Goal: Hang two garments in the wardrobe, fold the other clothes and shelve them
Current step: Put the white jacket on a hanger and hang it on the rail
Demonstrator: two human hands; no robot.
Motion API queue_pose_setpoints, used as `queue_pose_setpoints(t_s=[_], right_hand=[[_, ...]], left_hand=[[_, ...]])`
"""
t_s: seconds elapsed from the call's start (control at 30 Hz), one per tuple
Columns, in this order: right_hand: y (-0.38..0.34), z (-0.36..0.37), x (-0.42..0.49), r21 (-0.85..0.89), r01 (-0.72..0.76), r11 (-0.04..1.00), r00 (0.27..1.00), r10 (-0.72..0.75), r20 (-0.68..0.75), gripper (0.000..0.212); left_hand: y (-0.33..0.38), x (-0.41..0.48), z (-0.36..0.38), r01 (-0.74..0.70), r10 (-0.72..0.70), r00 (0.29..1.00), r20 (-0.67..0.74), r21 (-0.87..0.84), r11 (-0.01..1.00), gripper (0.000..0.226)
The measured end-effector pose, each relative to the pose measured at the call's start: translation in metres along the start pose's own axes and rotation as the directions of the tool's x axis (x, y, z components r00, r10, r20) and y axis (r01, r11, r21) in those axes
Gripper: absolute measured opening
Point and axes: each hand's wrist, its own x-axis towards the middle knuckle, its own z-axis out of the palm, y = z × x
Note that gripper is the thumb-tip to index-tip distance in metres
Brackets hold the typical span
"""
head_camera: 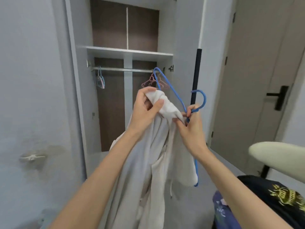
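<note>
I hold a pale grey-white garment (153,156) up in front of the open wardrobe (132,53). My left hand (145,106) grips a bunched part of the cloth at the top. My right hand (189,128) pinches the neck of a blue hanger (175,93) together with the cloth. The hanger is tilted, one arm pointing up towards the metal rail (122,69), the other running down behind the garment. Its hook curls to the right of my hand. The garment hangs down past my forearms.
On the rail hang light blue hangers (100,80) at the left and pink hangers (151,81) at the right. A white shelf (128,52) sits above. A black printed garment (280,195) and a blue one (222,210) lie at the lower right. A door (257,80) stands right.
</note>
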Motion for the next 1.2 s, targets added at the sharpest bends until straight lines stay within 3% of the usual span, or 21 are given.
queue_pose_setpoints(t_s=[0.17,0.37,0.53,0.73,0.93,1.2], right_hand=[[-0.046,-0.113,0.038,-0.149,0.123,0.981,0.973,-0.149,-0.174,0.041],[-0.120,-0.239,0.058,-0.373,0.229,0.899,0.885,-0.352,-0.303,0.040],[-0.166,-0.329,0.053,-0.516,0.221,0.827,0.829,-0.438,-0.347,0.027],[-0.212,-0.412,0.022,-0.659,0.175,0.732,0.762,-0.524,-0.380,0.037],[-0.218,-0.472,-0.022,-0.726,0.000,0.687,0.775,-0.459,-0.434,0.036],[-0.167,-0.551,-0.123,-0.720,-0.352,0.598,0.811,-0.188,-0.553,0.029]], left_hand=[[0.042,0.034,0.109,-0.129,0.139,0.989,0.049,-0.161,0.978,0.029],[0.112,0.058,0.228,-0.249,0.289,0.954,0.076,-0.333,0.909,0.028],[0.153,0.052,0.317,-0.277,0.345,0.936,0.064,-0.471,0.838,0.027],[0.189,0.025,0.405,-0.341,0.430,0.903,0.019,-0.579,0.741,0.029],[0.190,-0.013,0.471,-0.228,0.379,0.921,0.092,-0.662,0.714,0.030],[0.124,-0.112,0.556,0.111,0.180,0.913,0.366,-0.649,0.753,0.029]])
